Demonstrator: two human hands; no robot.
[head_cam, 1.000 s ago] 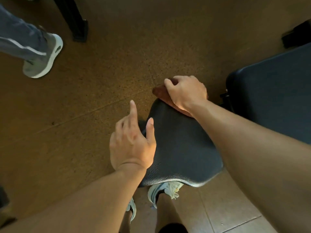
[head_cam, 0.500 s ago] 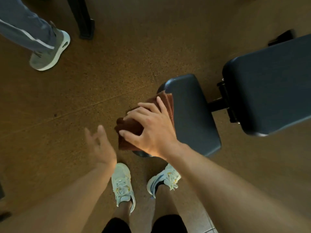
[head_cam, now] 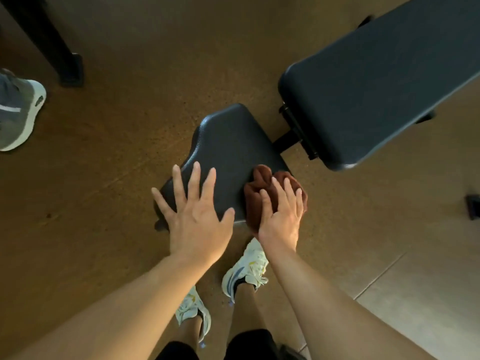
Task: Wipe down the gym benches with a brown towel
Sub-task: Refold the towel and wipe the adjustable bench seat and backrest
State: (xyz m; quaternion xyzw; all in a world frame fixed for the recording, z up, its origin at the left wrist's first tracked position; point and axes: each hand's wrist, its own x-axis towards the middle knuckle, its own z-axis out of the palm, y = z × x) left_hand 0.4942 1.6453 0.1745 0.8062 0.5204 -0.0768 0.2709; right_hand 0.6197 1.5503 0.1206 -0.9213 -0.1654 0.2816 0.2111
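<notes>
Towel: brown towel (head_cam: 262,196) has crossed from the seat pad's (head_cam: 228,141) left edge to its near right corner.
Right hand (head_cam: 281,216): fingers straight, pressing towel down.
Left hand (head_cam: 197,219): spread flat, now bracing the pad.
Backrest pad (head_cam: 376,81): judged still unwiped.

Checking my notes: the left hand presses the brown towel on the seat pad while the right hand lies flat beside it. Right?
Not quite: the hands are swapped. In the head view the right hand presses the towel on the seat pad, and the left hand lies flat beside it.
</notes>
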